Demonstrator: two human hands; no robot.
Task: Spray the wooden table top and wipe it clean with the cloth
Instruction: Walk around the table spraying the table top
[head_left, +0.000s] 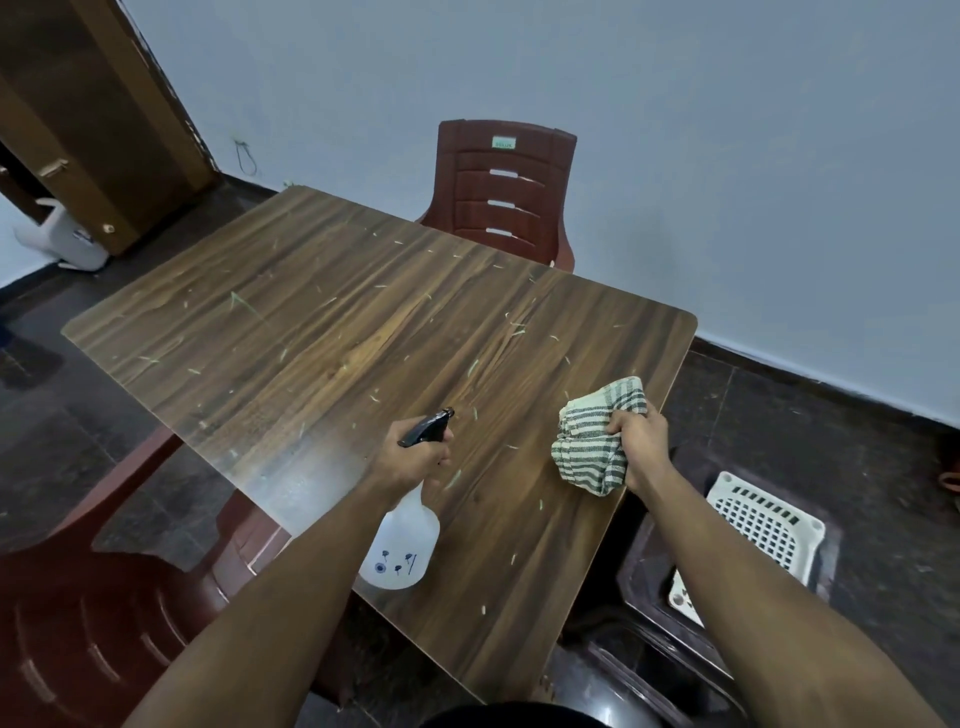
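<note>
left hand (415, 457): grip closed on spray bottle (402, 545), nozzle over table (311, 322) | right hand (641, 441): grip holds bunched striped cloth (592, 441) near right edge | risk: wiping may push pale scraps (472, 366) onto floor

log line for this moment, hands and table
left hand: spray bottle | right hand: striped cloth | table top: scraps, unwiped

The wooden counter (337, 332) is standing on a dark floor (67, 441) — pale scraps (470, 368) are lying scattered across its top.
</note>
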